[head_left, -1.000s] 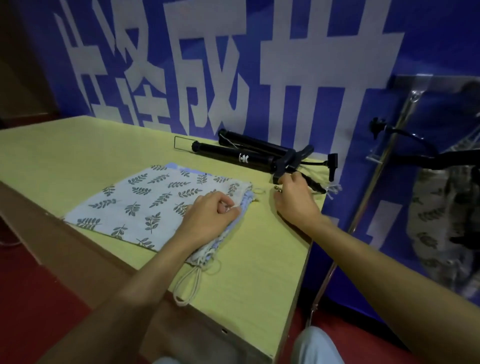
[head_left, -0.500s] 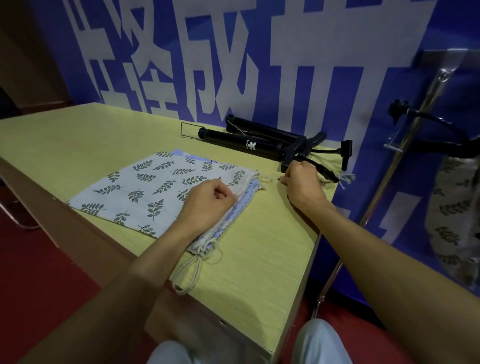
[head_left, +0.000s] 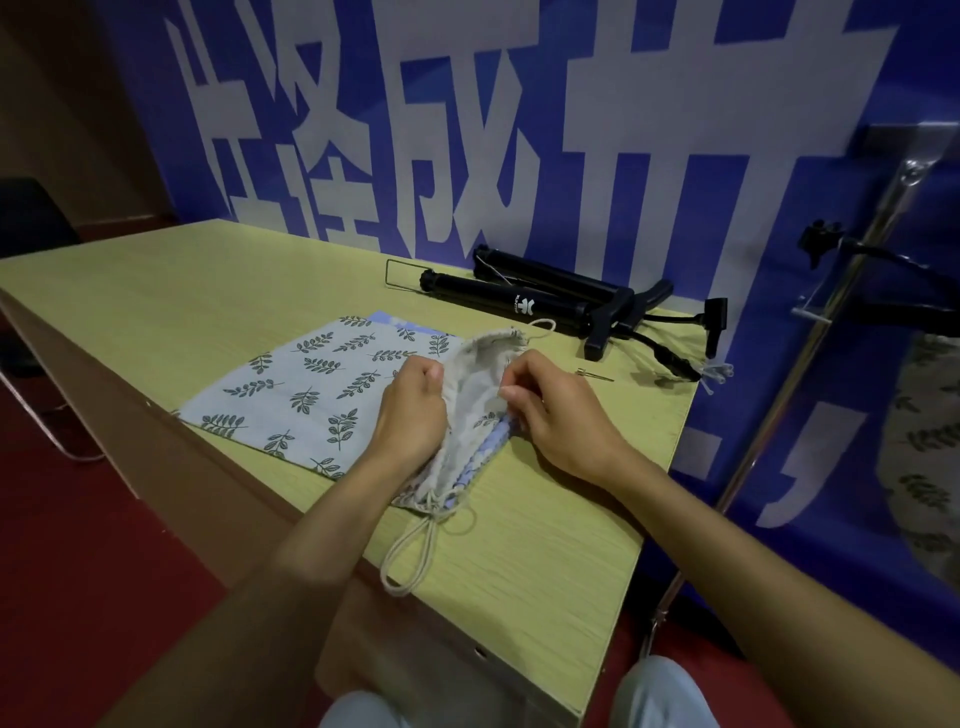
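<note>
Since the leaf-print drawstring bag (head_left: 311, 395) lies flat near the right edge of the tabletop (head_left: 156, 291), I judge it light, limp cloth that sags wherever it is let go. My left grip (head_left: 410, 410) is curled round the left lip of its mouth, and my right grip (head_left: 561, 415) pinches the opposite lip, spreading it. The corded hem is the place to hold. Further right lie a small needle (head_left: 595, 373) and a black pump (head_left: 519, 304).

I see a pale blue bag (head_left: 311, 384) printed with dark green leaf sprigs, its cord (head_left: 427, 525) cream. The tabletop (head_left: 156, 291) is yellow-green woodgrain, the pumps (head_left: 498, 299) are black, and the banner (head_left: 924, 62) is blue with white characters.
</note>
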